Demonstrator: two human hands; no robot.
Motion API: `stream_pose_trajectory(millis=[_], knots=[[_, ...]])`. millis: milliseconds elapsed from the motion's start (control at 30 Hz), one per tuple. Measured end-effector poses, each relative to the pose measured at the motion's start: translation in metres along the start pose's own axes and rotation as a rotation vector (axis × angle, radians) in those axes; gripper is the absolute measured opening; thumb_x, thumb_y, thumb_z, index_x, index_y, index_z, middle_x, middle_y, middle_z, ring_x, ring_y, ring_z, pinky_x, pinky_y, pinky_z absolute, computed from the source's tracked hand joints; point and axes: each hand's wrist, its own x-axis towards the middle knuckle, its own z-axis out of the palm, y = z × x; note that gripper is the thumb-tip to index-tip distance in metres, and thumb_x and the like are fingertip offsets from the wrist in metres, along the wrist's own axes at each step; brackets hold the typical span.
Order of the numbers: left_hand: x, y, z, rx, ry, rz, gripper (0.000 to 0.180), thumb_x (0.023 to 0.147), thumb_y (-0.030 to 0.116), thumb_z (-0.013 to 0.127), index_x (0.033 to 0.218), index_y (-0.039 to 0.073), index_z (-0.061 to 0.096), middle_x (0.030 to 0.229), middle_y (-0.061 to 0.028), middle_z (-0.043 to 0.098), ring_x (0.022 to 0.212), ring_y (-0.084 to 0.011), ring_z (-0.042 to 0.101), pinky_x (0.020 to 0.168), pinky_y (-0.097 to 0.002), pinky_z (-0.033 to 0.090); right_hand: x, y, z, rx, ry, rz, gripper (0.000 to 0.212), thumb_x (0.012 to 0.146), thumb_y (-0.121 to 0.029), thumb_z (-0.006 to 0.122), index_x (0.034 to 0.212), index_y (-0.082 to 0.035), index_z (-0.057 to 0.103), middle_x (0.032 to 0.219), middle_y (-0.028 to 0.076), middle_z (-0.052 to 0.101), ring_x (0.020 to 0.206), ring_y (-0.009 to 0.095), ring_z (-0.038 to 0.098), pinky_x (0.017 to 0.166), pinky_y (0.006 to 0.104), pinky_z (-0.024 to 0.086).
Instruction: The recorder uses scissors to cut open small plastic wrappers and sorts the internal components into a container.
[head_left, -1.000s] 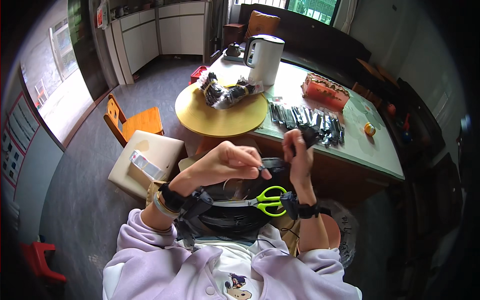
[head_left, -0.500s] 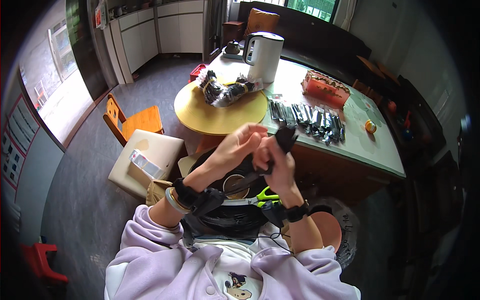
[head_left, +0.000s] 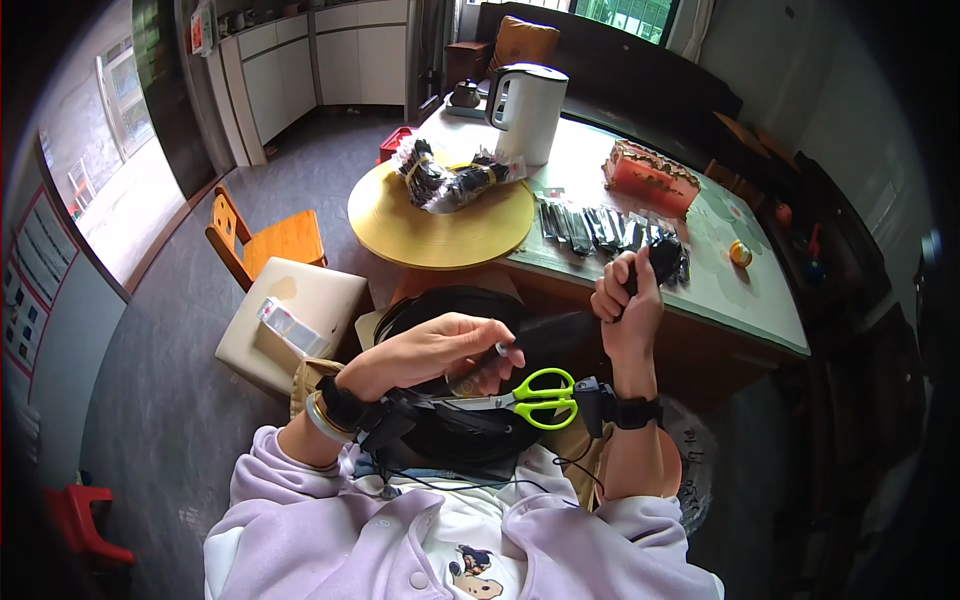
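Observation:
My right hand point(head_left: 628, 305) is closed around a small black bundle point(head_left: 660, 258), raised over the near edge of the table, in front of the row of packets. My left hand point(head_left: 455, 350) is lower and to the left, thumb pressed toward the fingers in a pinch; what it grips is too blurred to name. A dark smeared strip point(head_left: 550, 332) shows between the two hands. Below them, scissors point(head_left: 545, 398) with bright green handles lie across a large black coil point(head_left: 465, 440), blades pointing left.
The pale table point(head_left: 770, 310) holds a white kettle point(head_left: 530, 115), black strips in clear packets point(head_left: 570, 230), a pink box point(head_left: 650, 178) and an orange-and-white ball point(head_left: 740, 254). A yellow round disc point(head_left: 440, 240) carries bundled black strips. A cream stool point(head_left: 330, 290) and wooden chair point(head_left: 280, 240) stand left.
My hands have moved apart: the right went up and rightward with the black bundle, the left came down toward the coil. The scissors' green handles show more fully.

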Motion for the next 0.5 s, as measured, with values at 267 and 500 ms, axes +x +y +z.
stream_pose_trajectory(millis=[267,500], knots=[[0.004,0.017,0.012,0.332,0.069,0.158,0.026,0.089,0.02,0.056,0.095,-0.004,0.062,0.09,-0.0041,0.058,0.082,-0.01,0.056,0.072,-0.023,0.046,-0.001,0.011,-0.002,-0.231,0.044,-0.034,0.039,0.095,-0.039,0.036,0.07,-0.01,0.041,0.053,-0.002,0.034,0.041,0.006,0.029,0.038,0.0212,0.023],[0.035,0.012,0.027,0.436,0.308,0.61,0.014,0.082,0.013,0.065,0.088,0.001,0.069,0.086,-0.0007,0.055,0.068,-0.0051,0.051,0.064,-0.0197,0.045,-0.018,0.056,0.039,-0.145,-0.011,0.105,0.044,0.092,-0.044,0.042,0.072,-0.006,0.047,0.059,0.001,0.045,0.046,0.008,0.039,0.042,0.021,0.03]])
